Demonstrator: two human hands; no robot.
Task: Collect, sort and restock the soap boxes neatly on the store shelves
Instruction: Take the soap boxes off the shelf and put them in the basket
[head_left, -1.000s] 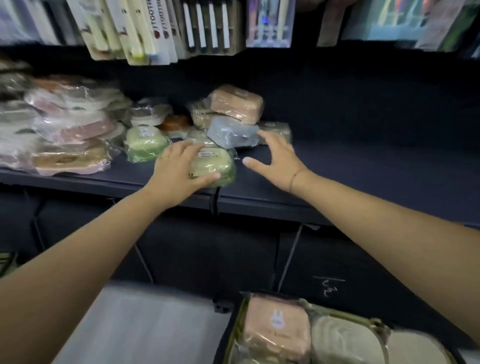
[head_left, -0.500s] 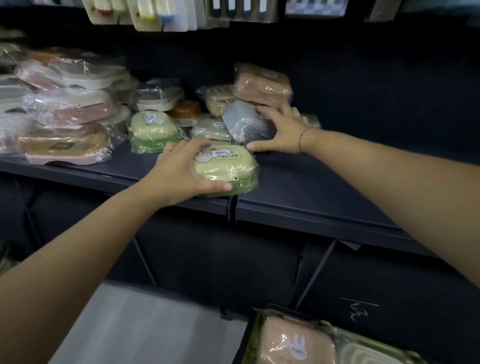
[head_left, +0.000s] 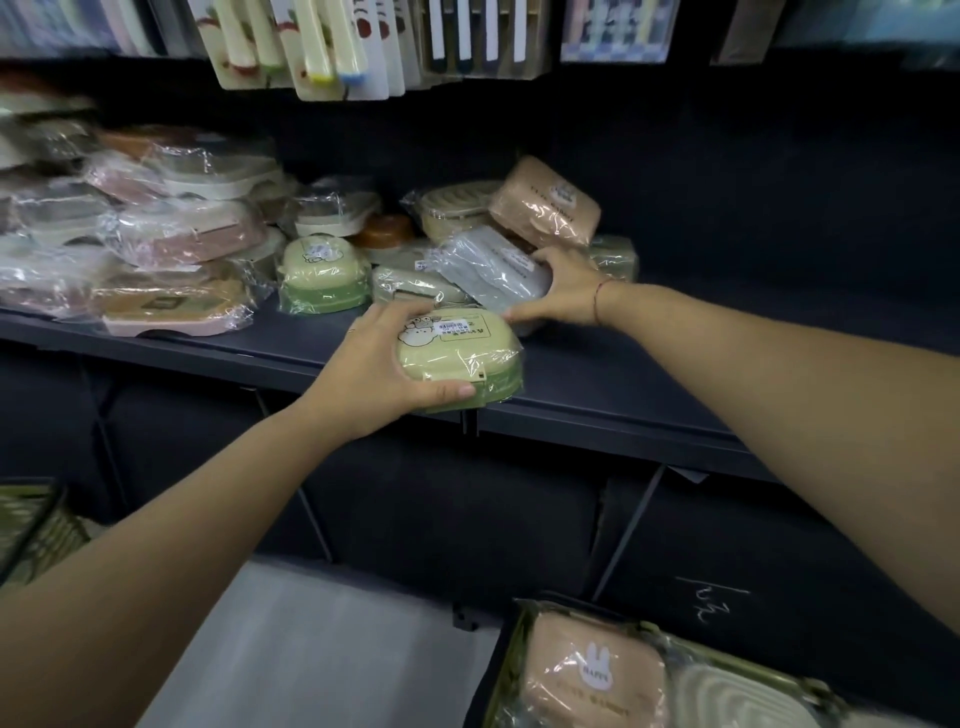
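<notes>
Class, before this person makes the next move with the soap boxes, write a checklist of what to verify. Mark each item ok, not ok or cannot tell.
1. Left hand grips the green soap box, thumb on its near edge: ok.
2. Green soap box rests fully on the shelf, not overhanging its front edge: cannot tell.
3. Right hand holds the grey soap box at its near end: ok.
4. Pink soap box sits steady: not ok, it lies tilted on the pile right by the grey one.
5. Matching green box stands on the shelf to sort beside: ok.
</notes>
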